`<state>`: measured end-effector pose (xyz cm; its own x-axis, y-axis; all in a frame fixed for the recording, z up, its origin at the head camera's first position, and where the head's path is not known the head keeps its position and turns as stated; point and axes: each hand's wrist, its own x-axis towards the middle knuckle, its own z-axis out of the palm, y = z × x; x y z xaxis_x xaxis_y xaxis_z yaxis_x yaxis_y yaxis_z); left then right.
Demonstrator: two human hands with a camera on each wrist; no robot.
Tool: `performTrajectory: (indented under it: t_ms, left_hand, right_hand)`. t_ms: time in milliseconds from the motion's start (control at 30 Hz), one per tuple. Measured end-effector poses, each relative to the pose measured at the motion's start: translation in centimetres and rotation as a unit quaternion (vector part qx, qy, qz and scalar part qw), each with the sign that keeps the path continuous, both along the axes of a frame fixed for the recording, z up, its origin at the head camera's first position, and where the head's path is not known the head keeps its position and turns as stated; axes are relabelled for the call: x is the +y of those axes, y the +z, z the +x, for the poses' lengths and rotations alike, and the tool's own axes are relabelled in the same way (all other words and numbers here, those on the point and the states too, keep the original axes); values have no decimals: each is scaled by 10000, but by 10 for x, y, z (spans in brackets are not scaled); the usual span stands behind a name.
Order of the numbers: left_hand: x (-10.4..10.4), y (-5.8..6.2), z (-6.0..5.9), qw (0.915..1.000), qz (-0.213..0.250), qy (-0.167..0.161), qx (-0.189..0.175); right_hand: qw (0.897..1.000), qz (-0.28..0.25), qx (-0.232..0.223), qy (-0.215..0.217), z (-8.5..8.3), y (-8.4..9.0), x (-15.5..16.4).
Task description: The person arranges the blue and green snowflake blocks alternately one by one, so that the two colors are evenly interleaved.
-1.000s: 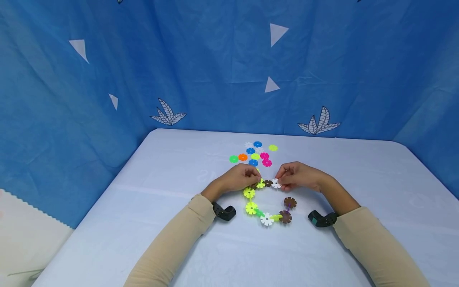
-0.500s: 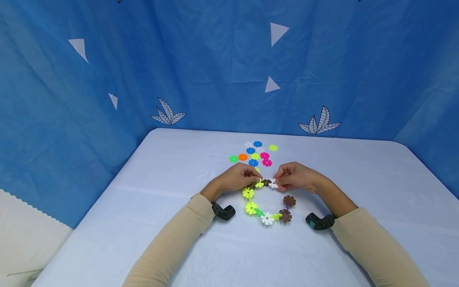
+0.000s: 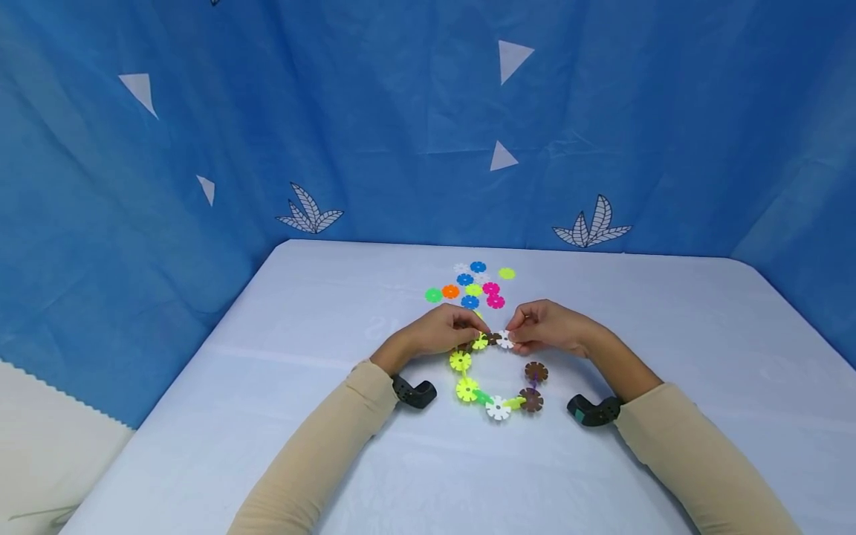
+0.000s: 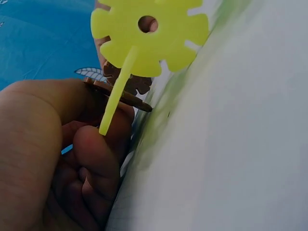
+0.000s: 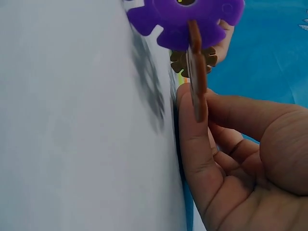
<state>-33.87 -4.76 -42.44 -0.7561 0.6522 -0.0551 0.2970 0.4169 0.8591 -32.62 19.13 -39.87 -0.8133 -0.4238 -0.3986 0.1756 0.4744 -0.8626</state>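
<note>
A chain of notched plastic interlocking discs curves in an open ring on the table in the head view. My left hand (image 3: 438,329) pinches the chain by a yellow disc (image 3: 480,341) at its far side. Between the hands a dark brown disc (image 3: 493,339) joins a white disc (image 3: 504,339), which my right hand (image 3: 558,328) pinches between thumb and fingers. The chain's other end is a brown disc (image 3: 536,371), apart from the right hand. Close to the right wrist camera hangs a purple disc (image 5: 183,24); a large yellow disc (image 4: 144,43) fills the top of the left wrist view.
Loose discs in several colours lie beyond the hands, among them an orange disc (image 3: 451,291), a green disc (image 3: 433,295) and a pink disc (image 3: 495,302). A white cloth covers the table (image 3: 642,312). A blue curtain (image 3: 401,111) hangs behind it.
My right hand has shifted slightly left with the white disc, nearer to the left hand. The left hand keeps its pinch almost in place. The head view has turned a little.
</note>
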Motion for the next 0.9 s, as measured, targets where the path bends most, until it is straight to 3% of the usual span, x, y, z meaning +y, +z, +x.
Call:
performTrajectory:
  t_ms: [267, 400, 633, 900]
  left_hand:
    - [4, 1, 1, 9997, 92, 64, -197]
    - [1, 4, 3, 9995, 4, 207, -223]
    - [-1, 5, 3, 9996, 24, 238, -122]
    - [-1, 3, 2, 9998, 26, 197, 25]
  right_hand:
    - [9995, 317, -77, 3, -7, 1, 10]
    - [9978, 604, 265, 9, -17, 7, 12]
    - [9854, 1311, 1082, -96, -37, 15, 5]
    - [9788, 1551, 1334, 77, -47, 15, -7]
